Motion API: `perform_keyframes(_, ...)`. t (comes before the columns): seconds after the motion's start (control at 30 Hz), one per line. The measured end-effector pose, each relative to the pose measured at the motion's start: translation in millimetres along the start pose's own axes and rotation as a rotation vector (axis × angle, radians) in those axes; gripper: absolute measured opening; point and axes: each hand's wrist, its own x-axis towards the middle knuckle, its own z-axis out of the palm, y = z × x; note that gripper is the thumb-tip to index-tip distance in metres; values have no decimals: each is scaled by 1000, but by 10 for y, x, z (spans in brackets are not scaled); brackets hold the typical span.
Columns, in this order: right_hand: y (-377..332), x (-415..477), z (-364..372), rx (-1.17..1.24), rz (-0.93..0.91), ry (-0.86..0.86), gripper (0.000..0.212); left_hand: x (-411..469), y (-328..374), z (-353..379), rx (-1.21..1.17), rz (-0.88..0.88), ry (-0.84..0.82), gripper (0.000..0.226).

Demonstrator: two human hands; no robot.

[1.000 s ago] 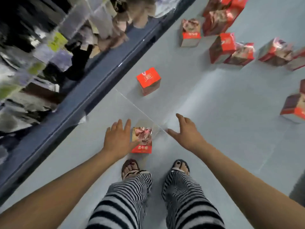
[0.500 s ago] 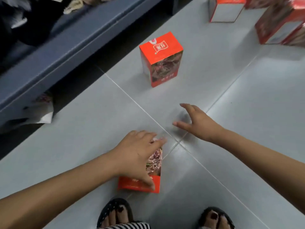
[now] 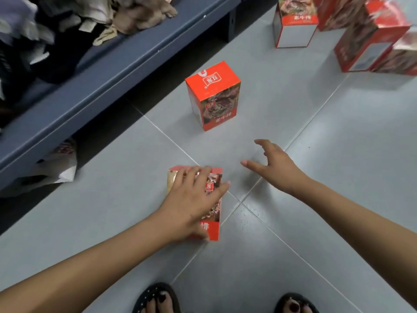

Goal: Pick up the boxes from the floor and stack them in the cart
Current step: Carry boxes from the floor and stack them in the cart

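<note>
Clamping left hand (image 3: 194, 199) tighter over the flat-lying red box (image 3: 212, 230), starting the pickup; hovering right hand (image 3: 277, 170) spread, empty, alongside.

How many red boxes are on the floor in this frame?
6: the gripped box under the left hand, the upright box mid-floor, the top box, and three clustered boxes top right, blurred; others may be hidden.

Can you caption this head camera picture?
Left hand grips a box on the floor; right hand hovers open beside it.
</note>
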Motion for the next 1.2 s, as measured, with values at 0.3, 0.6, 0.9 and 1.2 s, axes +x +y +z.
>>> perform_keyframes(0.3, -97, -88, 214, -32, -219, -164, 78, 7, -267, 120, 59, 153, 507, 63)
perform_keyframes(0.6, 91, 175, 101, 54, -91, -17, 74, 115, -663, -47, 30, 47, 217, 85)
perform_keyframes(0.9, -143, 937, -164, 216, -72, 196, 105, 192, -1324, -76, 3, -447, 165, 116)
perform_keyframes(1.2, -419, 1841, -400, 187, -400, -15, 124, 393, -1451, -59, -55, -386, 111, 97)
